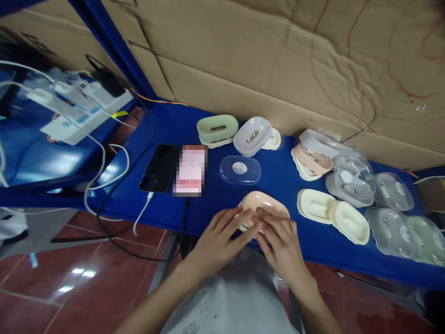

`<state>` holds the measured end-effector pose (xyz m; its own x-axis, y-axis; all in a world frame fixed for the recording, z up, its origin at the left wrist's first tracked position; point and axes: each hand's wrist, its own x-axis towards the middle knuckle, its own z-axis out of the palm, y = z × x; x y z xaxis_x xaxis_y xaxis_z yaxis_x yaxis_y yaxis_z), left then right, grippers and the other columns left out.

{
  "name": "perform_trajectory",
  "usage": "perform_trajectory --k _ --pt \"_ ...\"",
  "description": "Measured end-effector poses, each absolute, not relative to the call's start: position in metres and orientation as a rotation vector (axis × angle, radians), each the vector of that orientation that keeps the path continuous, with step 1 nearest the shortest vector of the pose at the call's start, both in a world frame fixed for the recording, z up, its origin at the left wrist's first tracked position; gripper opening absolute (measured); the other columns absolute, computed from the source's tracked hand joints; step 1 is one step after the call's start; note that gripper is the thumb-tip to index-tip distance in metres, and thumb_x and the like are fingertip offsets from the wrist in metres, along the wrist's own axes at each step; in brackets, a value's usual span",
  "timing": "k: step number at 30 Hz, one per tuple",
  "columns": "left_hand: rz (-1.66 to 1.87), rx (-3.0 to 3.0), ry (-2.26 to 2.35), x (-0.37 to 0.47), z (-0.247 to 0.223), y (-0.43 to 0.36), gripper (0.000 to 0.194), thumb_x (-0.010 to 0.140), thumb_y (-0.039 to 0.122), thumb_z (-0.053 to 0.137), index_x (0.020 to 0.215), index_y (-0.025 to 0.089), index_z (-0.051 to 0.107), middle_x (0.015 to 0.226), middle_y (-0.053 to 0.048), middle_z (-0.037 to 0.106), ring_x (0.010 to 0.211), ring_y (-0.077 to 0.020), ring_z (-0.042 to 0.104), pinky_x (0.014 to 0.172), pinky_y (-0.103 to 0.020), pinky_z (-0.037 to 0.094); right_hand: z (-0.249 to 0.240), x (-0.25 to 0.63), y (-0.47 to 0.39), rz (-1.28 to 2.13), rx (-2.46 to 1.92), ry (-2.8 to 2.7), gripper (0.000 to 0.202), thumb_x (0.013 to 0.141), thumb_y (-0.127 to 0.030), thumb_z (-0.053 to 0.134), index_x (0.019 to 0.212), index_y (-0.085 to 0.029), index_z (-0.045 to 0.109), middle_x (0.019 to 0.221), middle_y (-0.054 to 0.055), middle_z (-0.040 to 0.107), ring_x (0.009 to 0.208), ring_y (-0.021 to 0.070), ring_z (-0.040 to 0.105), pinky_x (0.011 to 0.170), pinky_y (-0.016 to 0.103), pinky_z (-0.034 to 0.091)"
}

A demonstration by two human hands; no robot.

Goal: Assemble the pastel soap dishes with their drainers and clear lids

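Observation:
A peach soap dish (266, 199) lies at the table's front edge, directly below both hands. My left hand (225, 234) reaches over its left side, fingers bent onto the dish. My right hand (281, 235) grips the near right side, its fingertips meeting those of the left over the middle. The fingers cover much of the dish, and whether a smaller part is between them is hidden. Just beyond is a clear oval lid (239, 170) with a round label. To the right are two cream soap dish parts (316, 205), side by side and touching.
Green (217, 130) and lilac (251, 139) soap dishes stand along the cardboard wall (225, 60). Several clear-lidded dishes (392, 232) crowd the right end. Two phones (158, 169) with cables lie at left, near a power strip (86, 116).

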<state>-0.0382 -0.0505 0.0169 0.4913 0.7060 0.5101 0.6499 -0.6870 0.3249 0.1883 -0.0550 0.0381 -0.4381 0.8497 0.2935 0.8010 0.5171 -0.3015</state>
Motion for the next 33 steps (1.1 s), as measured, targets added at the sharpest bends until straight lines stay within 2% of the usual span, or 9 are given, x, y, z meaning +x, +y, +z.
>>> perform_trajectory --k 4,9,12,14,19,21,25,29,33 --pt "0.700 2.760 1.151 -0.054 0.013 -0.036 0.045 0.110 0.025 0.061 0.154 0.016 0.057 0.158 -0.012 0.062 0.151 -0.0286 0.053 0.121 -0.049 0.048 0.036 0.176 -0.059 0.247 -1.311 -2.480 0.041 0.112 -0.024 0.053 0.152 -0.030 0.059 0.151 0.005 0.067 0.140 0.0243 0.062 0.111 0.047 0.045" --pt "0.667 2.794 1.116 -0.051 0.013 -0.038 0.037 0.111 0.023 0.059 0.147 0.015 0.062 0.152 -0.012 0.067 0.143 -0.0284 0.060 0.110 -0.046 0.055 0.021 0.186 -0.063 0.240 -1.208 -2.468 0.056 0.109 -0.014 0.049 0.163 -0.031 0.048 0.151 0.003 0.068 0.147 0.0208 0.057 0.127 0.049 0.039" --pt "0.684 2.728 1.034 -0.055 0.023 -0.028 0.038 0.112 0.033 0.057 0.147 0.017 0.062 0.143 -0.013 0.072 0.134 -0.0272 0.066 0.104 -0.043 0.059 0.016 0.195 -0.063 0.251 -1.173 -2.526 0.061 0.107 -0.011 0.048 0.165 -0.029 0.045 0.153 0.004 0.066 0.153 0.0237 0.051 0.131 0.056 0.037" --pt "0.700 2.659 1.041 -0.061 0.030 -0.009 0.039 0.112 0.027 0.054 0.149 0.020 0.060 0.144 -0.013 0.071 0.132 -0.0266 0.067 0.106 -0.044 0.059 0.015 0.201 -0.061 0.298 -1.160 -2.571 0.062 0.106 -0.011 0.048 0.166 -0.027 0.043 0.156 0.005 0.063 0.159 0.0259 0.043 0.133 0.061 0.034" --pt "0.529 2.593 1.268 -0.070 0.030 0.068 0.058 0.101 0.024 0.071 0.158 0.025 0.055 0.173 -0.018 0.040 0.160 -0.0422 0.039 0.122 -0.065 0.047 0.012 0.214 -0.055 0.307 -1.182 -2.449 0.062 0.108 -0.024 0.057 0.167 -0.031 0.039 0.166 0.007 0.052 0.164 0.0292 0.034 0.133 0.068 0.027" --pt "0.461 2.562 1.263 -0.066 0.029 0.087 0.057 0.101 0.024 0.073 0.156 0.022 0.057 0.172 -0.018 0.043 0.161 -0.0416 0.038 0.124 -0.064 0.045 0.009 0.222 -0.052 0.274 -1.267 -2.326 0.069 0.106 -0.031 0.062 0.169 -0.032 0.034 0.169 0.010 0.047 0.163 0.0322 0.036 0.131 0.069 0.031" --pt "0.674 2.444 1.151 -0.051 0.040 0.079 0.044 0.110 0.028 0.061 0.154 0.025 0.059 0.158 -0.010 0.061 0.153 -0.0282 0.053 0.126 -0.052 0.049 0.009 0.239 -0.046 0.265 -1.404 -2.088 0.080 0.105 -0.035 0.065 0.173 -0.032 0.023 0.175 0.015 0.036 0.161 0.0350 0.038 0.125 0.065 0.043" --pt "0.814 2.466 0.944 -0.041 0.055 0.033 0.040 0.112 0.025 0.056 0.152 0.027 0.059 0.156 -0.009 0.063 0.154 -0.0241 0.053 0.123 -0.047 0.053 0.016 0.245 -0.045 0.304 -1.365 -2.081 0.086 0.104 -0.038 0.067 0.175 -0.035 0.018 0.181 0.013 0.021 0.165 0.0364 0.029 0.123 0.062 0.047" --pt "0.857 2.589 0.916 -0.040 0.045 -0.002 0.036 0.110 0.022 0.058 0.147 0.021 0.060 0.151 -0.014 0.066 0.151 -0.0270 0.055 0.122 -0.051 0.054 0.017 0.239 -0.050 0.400 -1.286 -2.226 0.082 0.104 -0.037 0.068 0.173 -0.037 0.024 0.178 0.010 0.030 0.163 0.0338 0.034 0.123 0.058 0.049"
